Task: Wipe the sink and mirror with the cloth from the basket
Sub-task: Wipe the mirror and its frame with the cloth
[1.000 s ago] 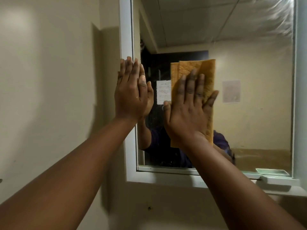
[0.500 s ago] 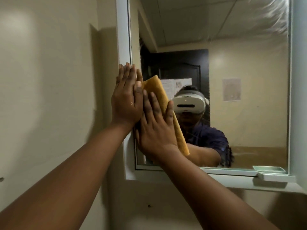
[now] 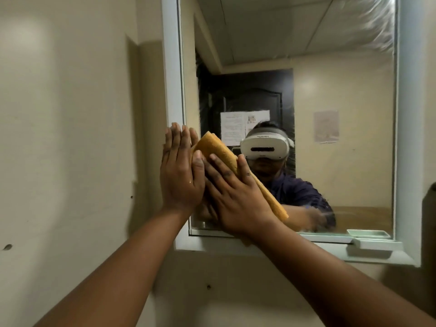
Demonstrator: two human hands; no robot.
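The right hand [image 3: 238, 197] pressed the orange cloth [image 3: 224, 154] flat against the lower left part of the mirror [image 3: 342, 90], its fingers [image 3: 218, 166] straight and spread over the fabric, a released grip that carried the cloth by pressure alone. The cloth lay tilted, its upper end near the left frame [image 3: 172, 67] and its lower end slanting down to the right. The left hand [image 3: 180, 171] rested beside it with straight fingers on the frame's inner edge, touching the right hand, holding nothing. A small tray [image 3: 368, 233] sat on the ledge at the mirror's lower right corner.
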